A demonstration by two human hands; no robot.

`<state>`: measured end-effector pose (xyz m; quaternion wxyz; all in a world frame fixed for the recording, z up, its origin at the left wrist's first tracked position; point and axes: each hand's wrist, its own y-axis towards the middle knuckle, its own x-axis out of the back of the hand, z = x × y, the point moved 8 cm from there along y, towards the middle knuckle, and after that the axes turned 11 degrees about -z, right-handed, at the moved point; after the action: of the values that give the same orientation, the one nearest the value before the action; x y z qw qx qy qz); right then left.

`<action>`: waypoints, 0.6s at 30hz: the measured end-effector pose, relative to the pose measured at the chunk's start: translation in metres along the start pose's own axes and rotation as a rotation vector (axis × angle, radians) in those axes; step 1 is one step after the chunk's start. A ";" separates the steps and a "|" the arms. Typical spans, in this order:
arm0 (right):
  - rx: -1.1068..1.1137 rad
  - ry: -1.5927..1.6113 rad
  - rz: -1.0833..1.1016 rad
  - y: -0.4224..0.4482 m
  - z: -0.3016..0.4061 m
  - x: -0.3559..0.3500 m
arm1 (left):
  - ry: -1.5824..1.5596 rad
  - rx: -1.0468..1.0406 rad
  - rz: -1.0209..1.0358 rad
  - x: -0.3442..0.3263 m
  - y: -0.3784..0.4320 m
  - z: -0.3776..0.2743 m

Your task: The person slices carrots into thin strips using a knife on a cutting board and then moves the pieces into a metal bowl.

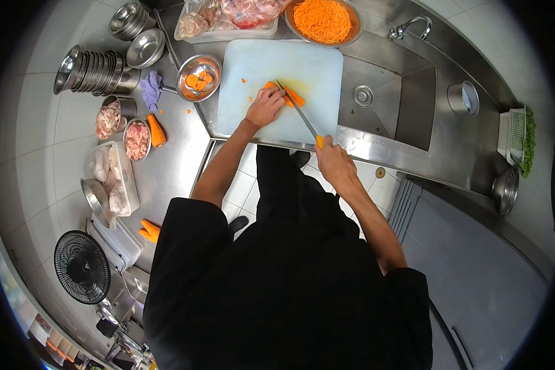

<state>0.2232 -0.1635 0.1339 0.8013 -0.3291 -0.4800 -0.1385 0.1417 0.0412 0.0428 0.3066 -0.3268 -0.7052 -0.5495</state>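
Observation:
A long kitchen knife [301,113] with a yellow handle is in my right hand [334,159], at the near edge of the white cutting board [245,60]. Its blade slants up and left across the board, over pieces of carrot [296,97]. My left hand [266,107] lies on the board with its fingertips on the carrot, just left of the blade. Part of the carrot is hidden under those fingers. Small orange scraps lie left of them. Beside the board's left edge stands a steel bowl [182,83] holding several carrot chunks.
A steel bowl of shredded carrot [322,21] and a plastic tub of bagged meat [226,35] stand behind the board. The sink [374,111] is at right. At left are bowls of raw meat [137,140], a whole carrot [156,131], a purple cloth [151,90] and stacked steel bowls [92,71].

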 end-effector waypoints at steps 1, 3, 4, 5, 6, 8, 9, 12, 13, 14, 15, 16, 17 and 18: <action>-0.007 0.015 -0.024 0.013 -0.002 -0.014 | -0.001 0.004 0.001 -0.001 0.000 0.000; -0.015 0.030 -0.050 0.036 -0.007 -0.046 | 0.009 0.000 0.016 -0.004 0.002 0.000; 0.000 0.066 -0.091 0.049 -0.009 -0.061 | 0.009 -0.008 0.011 -0.004 0.005 -0.002; 0.022 0.102 -0.131 0.058 -0.008 -0.066 | 0.004 -0.007 0.007 -0.003 0.004 -0.002; 0.022 0.103 -0.132 0.060 -0.008 -0.067 | -0.005 -0.002 0.006 -0.002 0.002 -0.004; 0.048 0.112 -0.151 0.061 -0.009 -0.066 | -0.005 -0.003 0.008 -0.001 0.001 -0.002; 0.054 0.110 -0.159 0.060 -0.007 -0.059 | 0.002 0.000 0.001 0.000 0.004 0.002; 0.072 0.022 -0.170 0.035 0.004 -0.028 | 0.012 0.015 0.017 -0.001 0.002 0.003; 0.051 0.022 -0.140 0.025 0.005 -0.020 | 0.013 0.018 0.016 -0.002 0.001 0.004; 0.030 0.022 -0.109 0.017 0.006 -0.012 | 0.012 0.020 0.014 -0.002 -0.001 0.006; 0.029 0.020 -0.108 0.009 0.007 -0.003 | 0.007 0.019 0.012 -0.003 -0.002 0.005; 0.020 0.017 -0.090 0.002 0.007 0.003 | 0.006 0.020 0.013 -0.002 -0.001 0.004; 0.013 0.015 -0.072 -0.003 0.006 0.004 | 0.009 0.017 0.009 -0.001 0.000 0.002; 0.013 0.014 -0.071 -0.004 0.003 0.004 | 0.011 0.012 0.003 0.000 0.001 0.001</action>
<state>0.2207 -0.1643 0.1400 0.8013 -0.3057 -0.4867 -0.1662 0.1429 0.0424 0.0433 0.3132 -0.3232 -0.7063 -0.5465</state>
